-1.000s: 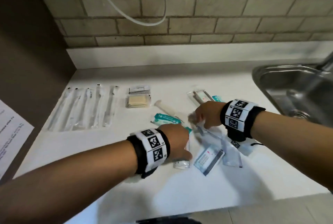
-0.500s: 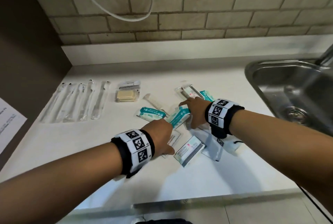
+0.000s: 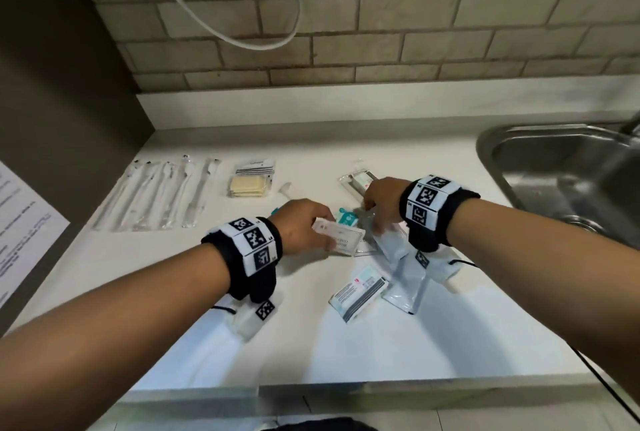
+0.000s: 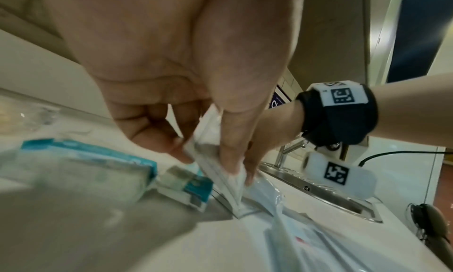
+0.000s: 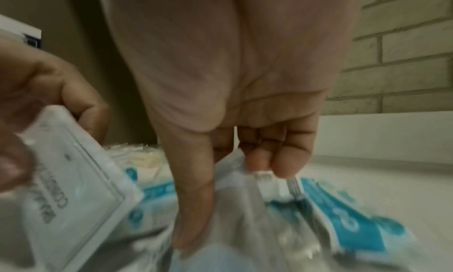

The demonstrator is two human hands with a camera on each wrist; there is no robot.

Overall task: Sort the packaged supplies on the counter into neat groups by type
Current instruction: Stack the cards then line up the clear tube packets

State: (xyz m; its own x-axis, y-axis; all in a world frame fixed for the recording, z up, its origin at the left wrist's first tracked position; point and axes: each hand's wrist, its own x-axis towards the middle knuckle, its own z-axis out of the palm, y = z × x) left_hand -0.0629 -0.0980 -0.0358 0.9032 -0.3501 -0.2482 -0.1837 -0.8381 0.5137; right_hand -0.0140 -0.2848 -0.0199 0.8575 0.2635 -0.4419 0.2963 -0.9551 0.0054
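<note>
Item: mixed packets, mid-sort, on white table (image 3: 346, 354). Left hand (image 3: 301, 226) pinches a flat white printed packet (image 3: 341, 239) between thumb and fingers (image 4: 230, 160), lifted clear of the heap at table centre. Right hand (image 3: 382, 202) has fingers (image 5: 274, 158) curled on a crinkled clear wrapper (image 5: 245, 208) atop teal-banded packets (image 5: 348, 224). Already grouped, far left: row of long clear sleeves (image 3: 162, 195); just right of it, a stack of small pouches (image 3: 251, 179). Loose, near right: grey-striped packet (image 3: 358, 292) and pale foil pouch (image 3: 407, 278). Sink (image 3: 554, 174) at right. Risks, as judged: slick wrappers overlap, so pulling one may drag neighbours and scatter the heap; thin packets may slip from a light pinch; items swept rightward could reach the sink. Change from half a second earlier: the left hand, then low on the table beside the white packet, now holds it raised; the right hand has shifted from the teal packets to the wrapper.
</note>
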